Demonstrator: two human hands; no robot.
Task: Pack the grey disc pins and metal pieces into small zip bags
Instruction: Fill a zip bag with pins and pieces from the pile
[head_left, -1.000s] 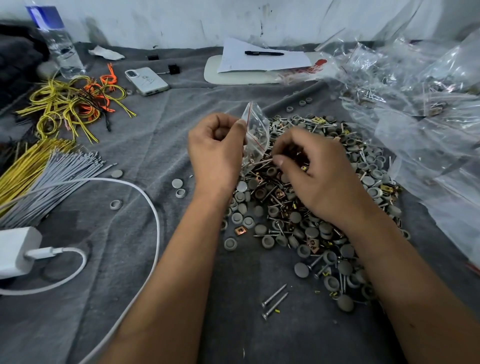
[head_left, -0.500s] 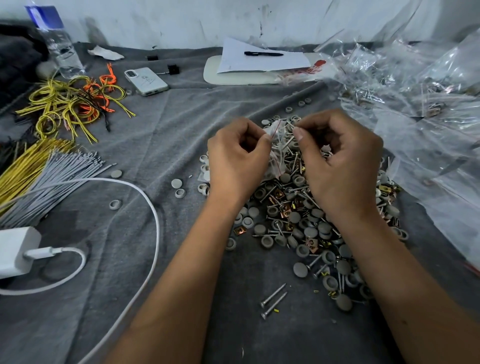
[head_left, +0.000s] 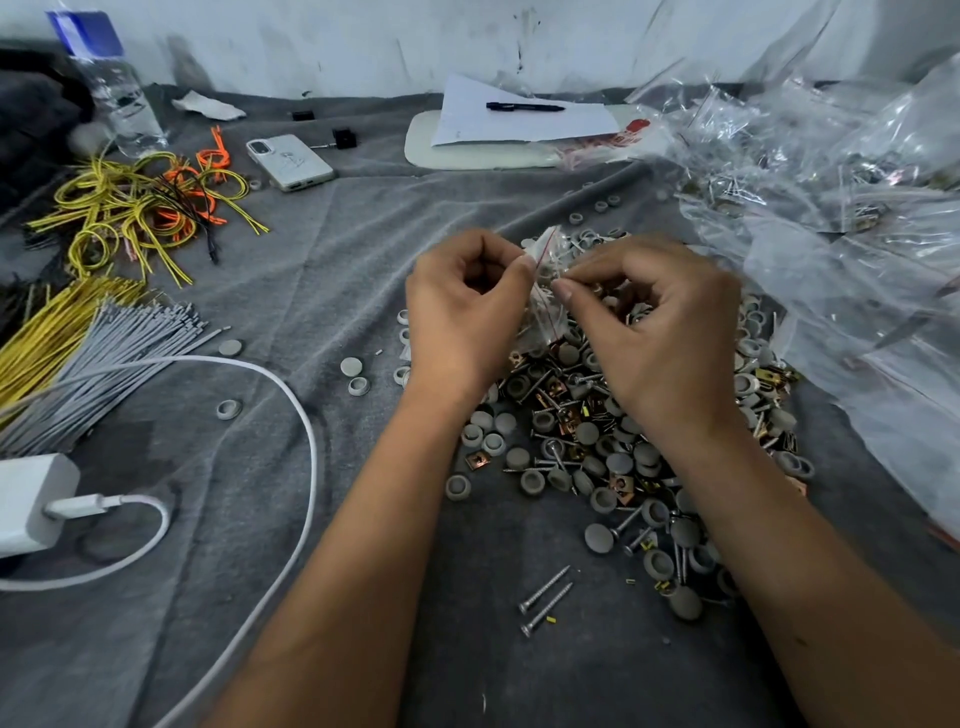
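A small zip bag (head_left: 543, 291) stands nearly upright, long axis vertical, mouth tilted up toward the far edge, above the pile of grey disc pins and metal pieces (head_left: 597, 441) on the grey cloth (head_left: 322, 270). The left hand (head_left: 467, 317) and right hand (head_left: 654, 332) each pinch its upper edge.

I am looking at a makeshift packing workshop: a grey cloth (head_left: 322, 270) is covering the worktop against a scuffed white wall (head_left: 311, 47). Loose hardware (head_left: 587, 441) is lying heaped at its middle, cut wire bundles (head_left: 78, 343) are lining the left edge, and clear bags (head_left: 831, 218) are piling up along the right edge.
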